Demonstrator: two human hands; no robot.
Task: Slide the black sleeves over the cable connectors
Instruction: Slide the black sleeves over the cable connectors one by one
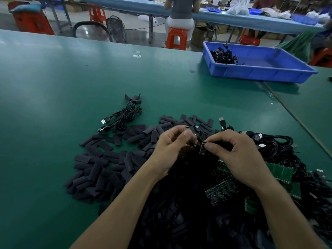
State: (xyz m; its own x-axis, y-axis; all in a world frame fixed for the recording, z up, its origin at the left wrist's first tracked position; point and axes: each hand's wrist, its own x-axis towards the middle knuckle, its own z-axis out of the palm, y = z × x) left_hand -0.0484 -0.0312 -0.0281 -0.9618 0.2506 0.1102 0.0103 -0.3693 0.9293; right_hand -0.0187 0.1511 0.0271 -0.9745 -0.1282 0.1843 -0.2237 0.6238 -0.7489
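On the green desk (53, 87), a loose pile of flat black sleeves (100, 169) spreads over the near left, reaching from the left forearm out to the far side of both hands. Just beyond its far left edge lies a coiled cable bundle (125, 115), with silver USB connectors (103, 121) pointing left.

At the middle the left hand (168, 148) hovers over the sleeves. Its fingers (179, 133) are curled in and pressed against the thumb, pinching a thin black cable (198, 136). Blur hides exactly how they grip it. Close beside it, the right hand (239, 155) pinches a small dark board (203, 150) between thumb and forefinger, its other fingers curled loosely. The two hands nearly meet at the fingertips.

Under and right of the right hand sits a heap of black cables (280, 146), with several cable plugs (259, 136) sticking out on its far side. Green circuit boards (280, 170) lie among them. None of the plugs that show clearly wears a sleeve.

At the far right of the desk stands a blue tray (260, 72), holding a small tangle of black leads (224, 57) in its far left corner. Beyond the desk, a seated person on an orange stool (177, 39) faces away at another bench.
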